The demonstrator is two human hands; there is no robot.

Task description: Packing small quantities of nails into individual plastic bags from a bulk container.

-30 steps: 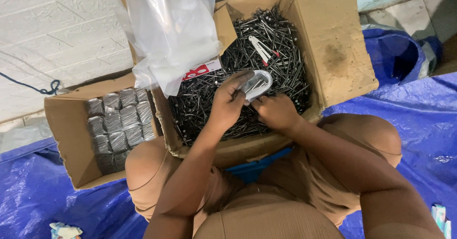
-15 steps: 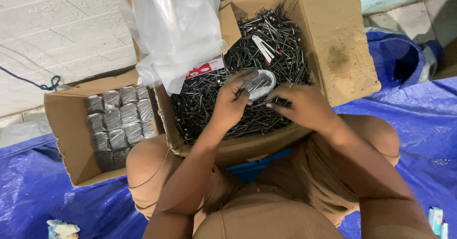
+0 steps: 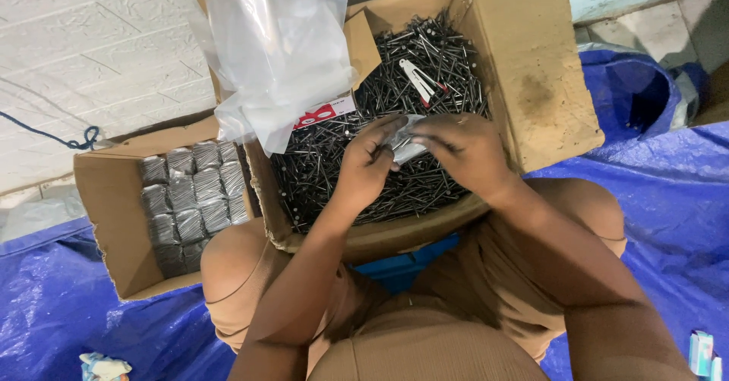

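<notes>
Your left hand and right hand both gripped a small clear bag over the box of nails, with packed bundles at nine o'clock.

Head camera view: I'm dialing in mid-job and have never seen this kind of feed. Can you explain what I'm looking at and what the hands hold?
There is no machine here. The camera sits on a person's head and looks down at their own lap and two bare hands. The left hand and right hand together hold a small clear plastic packet over a big cardboard box full of loose dark nails. A small white and red tool lies on the nails. Clear plastic bags are draped over the box's edge. A smaller box on the left holds grey wrapped bundles. A blue tarp covers the floor.
</notes>
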